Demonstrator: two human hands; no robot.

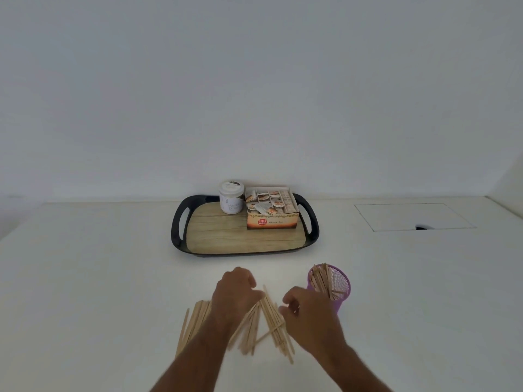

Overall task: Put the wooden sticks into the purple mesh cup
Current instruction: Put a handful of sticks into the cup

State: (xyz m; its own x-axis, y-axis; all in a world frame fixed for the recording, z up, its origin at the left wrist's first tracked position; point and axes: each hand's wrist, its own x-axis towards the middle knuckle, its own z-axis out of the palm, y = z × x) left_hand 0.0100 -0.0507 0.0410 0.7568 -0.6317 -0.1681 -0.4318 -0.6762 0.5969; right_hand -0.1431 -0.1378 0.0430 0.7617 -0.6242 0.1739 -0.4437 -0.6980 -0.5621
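A purple mesh cup [341,281] stands on the white table at the right, with several wooden sticks leaning inside it. A loose heap of wooden sticks [263,326] lies in front of me, and a flatter bunch [194,321] lies to its left. My left hand [235,292] rests on the heap's top end, its fingers curled onto several sticks. My right hand [308,309] hovers at the heap's right edge, just left of the cup, its fingers bent and apart with nothing clearly held.
A black-rimmed tray [178,224] with a wood-look base stands farther back, carrying a white jar [231,197] and an open box of tea bags [271,210]. A rectangular hatch [413,216] is set into the table at the right.
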